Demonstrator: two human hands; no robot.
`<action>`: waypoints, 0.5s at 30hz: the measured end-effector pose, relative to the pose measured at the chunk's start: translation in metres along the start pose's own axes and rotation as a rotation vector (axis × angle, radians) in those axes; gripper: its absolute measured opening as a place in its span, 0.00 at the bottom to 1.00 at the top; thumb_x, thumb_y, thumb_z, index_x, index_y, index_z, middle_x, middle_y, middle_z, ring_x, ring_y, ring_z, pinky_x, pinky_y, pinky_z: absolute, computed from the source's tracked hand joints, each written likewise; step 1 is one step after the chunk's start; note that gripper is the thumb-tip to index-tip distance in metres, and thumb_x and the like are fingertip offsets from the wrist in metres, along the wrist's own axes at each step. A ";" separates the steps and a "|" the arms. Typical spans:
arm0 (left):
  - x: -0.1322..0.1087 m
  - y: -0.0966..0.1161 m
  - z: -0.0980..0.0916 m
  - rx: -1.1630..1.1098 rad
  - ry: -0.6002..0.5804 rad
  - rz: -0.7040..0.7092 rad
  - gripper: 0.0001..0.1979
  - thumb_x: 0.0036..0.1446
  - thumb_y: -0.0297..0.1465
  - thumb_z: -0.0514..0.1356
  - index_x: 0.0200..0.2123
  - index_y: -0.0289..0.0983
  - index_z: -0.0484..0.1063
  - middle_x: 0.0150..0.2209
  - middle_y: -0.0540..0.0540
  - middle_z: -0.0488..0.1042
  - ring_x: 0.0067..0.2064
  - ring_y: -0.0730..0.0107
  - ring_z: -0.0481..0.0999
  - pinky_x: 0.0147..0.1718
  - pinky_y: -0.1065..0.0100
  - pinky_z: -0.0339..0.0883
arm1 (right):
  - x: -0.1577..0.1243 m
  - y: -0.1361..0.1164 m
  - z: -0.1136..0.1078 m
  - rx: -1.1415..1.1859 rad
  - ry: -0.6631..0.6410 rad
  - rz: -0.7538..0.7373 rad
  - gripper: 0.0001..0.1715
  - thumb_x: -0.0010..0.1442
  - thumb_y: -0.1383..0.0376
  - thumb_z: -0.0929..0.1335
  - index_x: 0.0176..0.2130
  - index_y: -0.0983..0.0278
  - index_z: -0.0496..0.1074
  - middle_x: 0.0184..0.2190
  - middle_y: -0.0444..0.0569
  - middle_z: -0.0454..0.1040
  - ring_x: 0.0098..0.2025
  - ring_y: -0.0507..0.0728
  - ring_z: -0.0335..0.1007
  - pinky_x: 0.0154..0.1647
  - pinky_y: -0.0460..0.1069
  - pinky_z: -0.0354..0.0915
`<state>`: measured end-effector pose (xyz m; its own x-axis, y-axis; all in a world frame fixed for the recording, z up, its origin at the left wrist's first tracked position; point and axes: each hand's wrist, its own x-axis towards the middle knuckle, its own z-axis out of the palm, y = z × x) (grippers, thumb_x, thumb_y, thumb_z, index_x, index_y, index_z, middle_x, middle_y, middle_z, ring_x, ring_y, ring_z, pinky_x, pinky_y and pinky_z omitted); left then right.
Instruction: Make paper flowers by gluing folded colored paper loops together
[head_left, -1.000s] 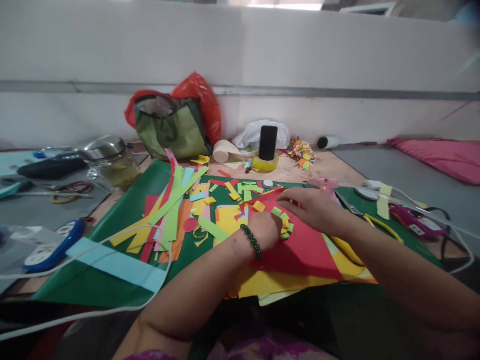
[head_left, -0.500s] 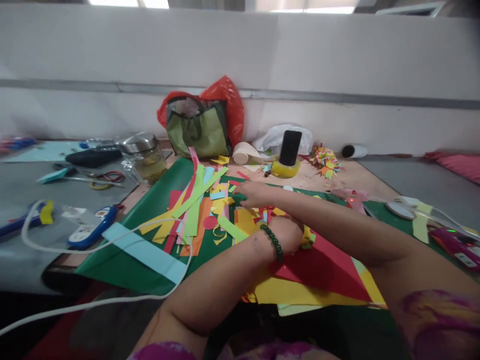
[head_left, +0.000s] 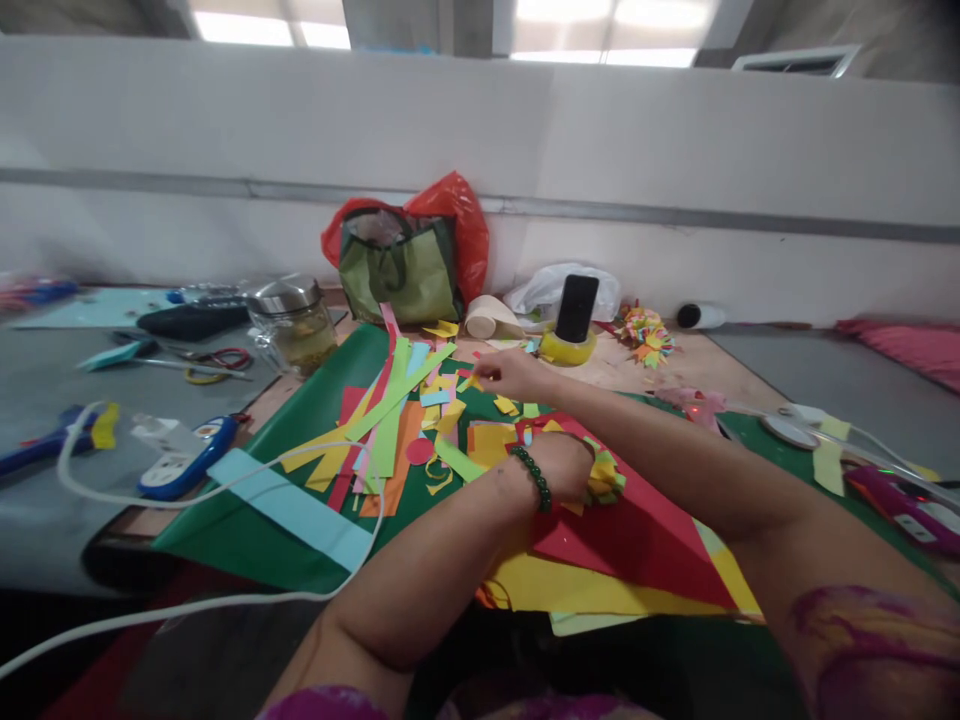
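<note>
Many paper scraps (head_left: pixel 390 425) litter the green sheet (head_left: pixel 225 530) below a white wall (head_left: pixel 525 130).

Backdrop was a white wall (head_left: pixel 480 130) in two panels, with a vertical seam right of centre. A grey rail (head_left: pixel 675 215) ran across its lower part, full width. Over the wall's top edge, ceiling lights (head_left: pixel 270 28) were on and blown out white, and a white-framed vent (head_left: pixel 787 60) sat at top right. Light was soft and even. The table (head_left: pixel 675 360) showed bare wood near the wall, a grey mat (head_left: pixel 45 420) on the left and a grey surface (head_left: pixel 840 370) on the right. A pink cushion (head_left: pixel 907 345) lay far right. Under the near edge it was too dark to read the floor.
</note>
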<state>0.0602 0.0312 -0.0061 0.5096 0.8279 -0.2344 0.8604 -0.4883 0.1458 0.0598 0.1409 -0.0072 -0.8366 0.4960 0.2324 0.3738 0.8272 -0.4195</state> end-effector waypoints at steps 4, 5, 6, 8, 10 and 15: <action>-0.003 -0.003 -0.008 -0.060 -0.069 -0.034 0.10 0.52 0.27 0.62 0.38 0.29 0.78 0.39 0.35 0.80 0.41 0.56 0.78 0.33 0.68 0.66 | -0.032 0.014 -0.030 0.551 0.294 0.316 0.05 0.46 0.67 0.69 0.28 0.65 0.73 0.22 0.41 0.70 0.25 0.49 0.64 0.28 0.44 0.59; -0.003 -0.004 -0.009 -0.082 -0.070 -0.036 0.09 0.52 0.26 0.61 0.36 0.29 0.78 0.39 0.36 0.80 0.41 0.57 0.78 0.32 0.68 0.65 | -0.044 0.016 -0.037 0.678 0.345 0.393 0.06 0.43 0.66 0.70 0.27 0.65 0.72 0.21 0.39 0.69 0.23 0.48 0.62 0.25 0.43 0.58; -0.003 -0.007 -0.010 -0.099 -0.065 -0.031 0.08 0.52 0.25 0.60 0.35 0.30 0.77 0.39 0.36 0.80 0.40 0.58 0.78 0.32 0.69 0.64 | -0.057 0.019 -0.043 0.790 0.385 0.452 0.08 0.41 0.66 0.71 0.26 0.65 0.71 0.19 0.38 0.67 0.22 0.47 0.60 0.23 0.43 0.56; -0.001 -0.013 -0.010 -0.138 -0.042 -0.017 0.07 0.53 0.24 0.58 0.34 0.31 0.76 0.39 0.38 0.79 0.39 0.61 0.76 0.31 0.69 0.62 | -0.085 0.022 -0.051 0.954 0.422 0.523 0.10 0.37 0.66 0.72 0.25 0.64 0.69 0.17 0.38 0.66 0.20 0.45 0.57 0.20 0.42 0.53; 0.002 -0.022 -0.010 -0.174 -0.039 -0.005 0.08 0.55 0.25 0.56 0.36 0.32 0.75 0.38 0.41 0.79 0.36 0.65 0.75 0.29 0.70 0.60 | -0.112 0.025 -0.055 1.031 0.436 0.563 0.12 0.35 0.67 0.73 0.24 0.64 0.69 0.17 0.38 0.67 0.18 0.45 0.58 0.18 0.41 0.53; 0.007 -0.044 -0.010 -0.525 -0.027 -0.010 0.21 0.55 0.47 0.59 0.42 0.35 0.70 0.35 0.45 0.76 0.33 0.67 0.71 0.29 0.71 0.60 | -0.159 0.026 -0.045 0.963 0.446 0.643 0.13 0.35 0.69 0.72 0.27 0.64 0.69 0.18 0.40 0.71 0.20 0.47 0.64 0.22 0.42 0.61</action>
<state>0.0261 0.0616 -0.0044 0.5074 0.8208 -0.2623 0.7496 -0.2703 0.6042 0.2202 0.0953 -0.0155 -0.3306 0.9422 -0.0548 0.0612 -0.0366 -0.9975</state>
